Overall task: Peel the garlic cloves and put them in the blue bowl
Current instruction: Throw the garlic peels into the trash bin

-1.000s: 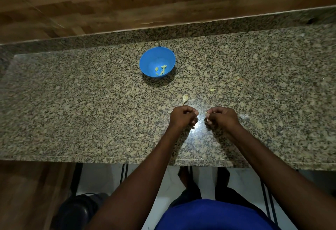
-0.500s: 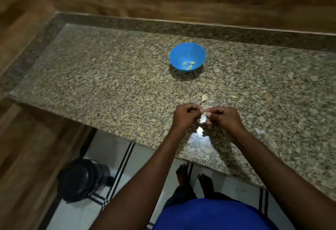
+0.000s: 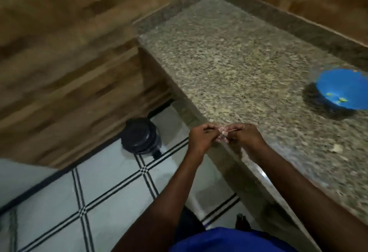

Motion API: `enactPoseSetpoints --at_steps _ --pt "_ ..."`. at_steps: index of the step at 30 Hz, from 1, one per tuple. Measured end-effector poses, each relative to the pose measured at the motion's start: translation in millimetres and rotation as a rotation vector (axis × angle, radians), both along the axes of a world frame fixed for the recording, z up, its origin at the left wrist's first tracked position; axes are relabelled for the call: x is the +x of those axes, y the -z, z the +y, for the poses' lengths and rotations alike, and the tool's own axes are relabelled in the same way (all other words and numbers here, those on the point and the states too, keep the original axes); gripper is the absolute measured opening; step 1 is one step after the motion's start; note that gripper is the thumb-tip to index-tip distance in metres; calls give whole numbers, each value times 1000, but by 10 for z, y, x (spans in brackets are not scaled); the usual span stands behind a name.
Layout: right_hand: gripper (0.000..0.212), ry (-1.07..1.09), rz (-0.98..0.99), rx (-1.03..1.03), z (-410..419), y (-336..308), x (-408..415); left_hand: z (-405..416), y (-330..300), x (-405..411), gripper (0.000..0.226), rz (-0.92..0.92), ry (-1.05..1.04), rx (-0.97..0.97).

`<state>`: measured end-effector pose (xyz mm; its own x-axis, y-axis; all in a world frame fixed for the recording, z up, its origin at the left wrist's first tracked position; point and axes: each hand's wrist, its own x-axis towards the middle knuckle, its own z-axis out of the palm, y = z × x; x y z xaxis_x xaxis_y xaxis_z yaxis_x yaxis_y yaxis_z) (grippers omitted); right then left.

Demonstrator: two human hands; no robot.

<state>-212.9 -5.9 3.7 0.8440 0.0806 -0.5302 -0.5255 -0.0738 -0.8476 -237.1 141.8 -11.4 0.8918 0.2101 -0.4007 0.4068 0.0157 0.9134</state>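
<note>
Now both hands pinch one garlic clove over the surface edge.
Left hand and right hand have fingers curled onto the clove between them; blurry. Blue bowl sits well apart at far right, small pale bits inside. Black bin on tiled floor below.

Home kitchen, speckled granite counter w/ upstand, wood-panel walls, black-lined white floor tiles
</note>
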Motion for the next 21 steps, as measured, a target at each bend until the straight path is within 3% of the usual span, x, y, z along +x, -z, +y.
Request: enactPoseSetpoints --at_steps 4,8,15,21 --pt "8 -149 -73 -146 1139 123 289 980 93 16 8 6 -176 43" --pt "4 -231 -100 -161 2409 227 483 2139 208 131 12 -13 -274 102" --pt "20 -232 50 -86 4454 552 793 4133 548 401 7 120 -399 12" --pt "20 -238 171 -141 5388 1106 1078 5133 981 525 9 243 -472 -87"
